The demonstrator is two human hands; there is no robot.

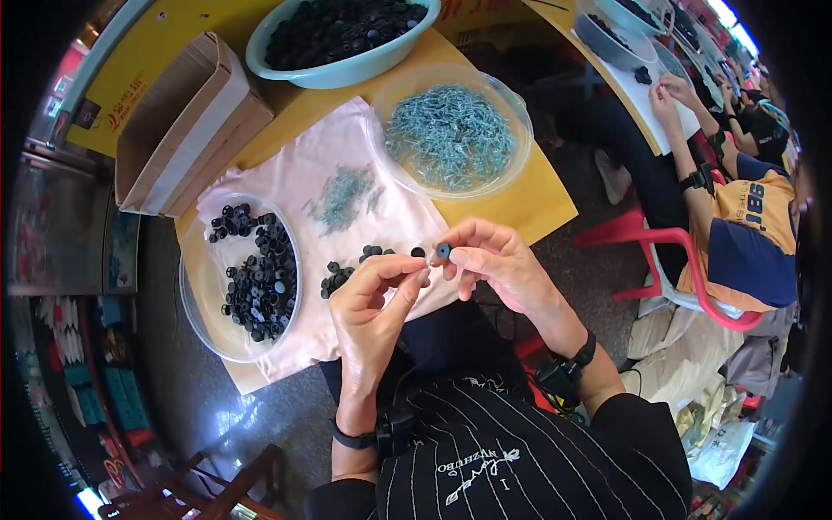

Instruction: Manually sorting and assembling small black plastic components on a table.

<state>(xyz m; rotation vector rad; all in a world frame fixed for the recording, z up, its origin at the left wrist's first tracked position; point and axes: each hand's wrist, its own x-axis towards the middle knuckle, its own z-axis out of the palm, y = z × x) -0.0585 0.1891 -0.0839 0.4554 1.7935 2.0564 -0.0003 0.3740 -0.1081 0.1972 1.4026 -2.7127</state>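
Observation:
Between the thumb and finger of my right hand (pixel 504 267) is a small round black cap (pixel 444 250). My left hand (pixel 371 299) pinches a tiny clear piece (pixel 426 268) right beside the cap; its exact shape is too small to make out. Both hands are raised over the near edge of a pale pink cloth (pixel 286 178). Just beyond my left hand, several loose black caps (pixel 335 277) lie on the cloth. A small heap of thin clear pieces (pixel 341 201) is spread farther back.
A clear tray (pixel 185 290) of black caps is at left; a round clear tub (pixel 525 130) of thin clear pieces stands back right. Behind are an open cardboard box (pixel 195 130) and a pale blue basin (pixel 342 80) of black parts. A person (pixel 745 221) sits at right on a red chair (pixel 646 251).

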